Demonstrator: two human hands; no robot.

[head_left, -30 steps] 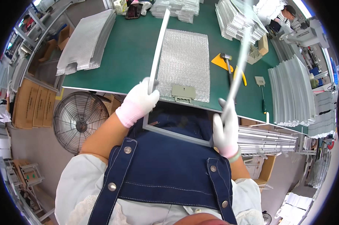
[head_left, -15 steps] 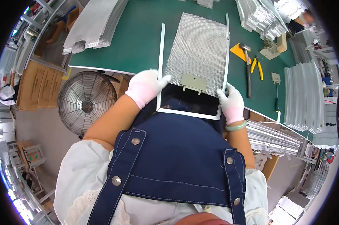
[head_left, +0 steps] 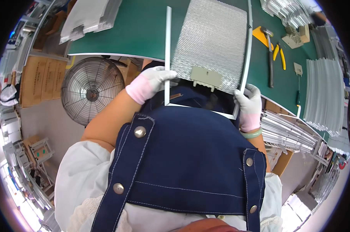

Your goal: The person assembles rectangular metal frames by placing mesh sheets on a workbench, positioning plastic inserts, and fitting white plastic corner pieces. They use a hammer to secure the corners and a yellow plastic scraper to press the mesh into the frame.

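Observation:
A three-sided pale metal frame juts over the table's near edge, its closed end against my apron. Between its side bars lies a silvery mesh panel, its right edge along the right bar and a wedge-shaped gap on its left. A beige notched plate sits at the panel's near edge, prongs toward me. My left hand, in a white glove with a pink cuff, is closed round the left bar. My right hand, gloved alike, grips the right bar near the frame's corner, thumb at the panel's corner.
Right of the frame lie a hammer, an orange-yellow flat piece, yellow-handled pliers and a screwdriver. Stacked mesh panels stand at the far left, pale strips at the right. A floor fan stands left.
My view has shifted a little. The frame's right bar leans further outward, with my right hand on it. My left fingers have wrapped further round the left bar.

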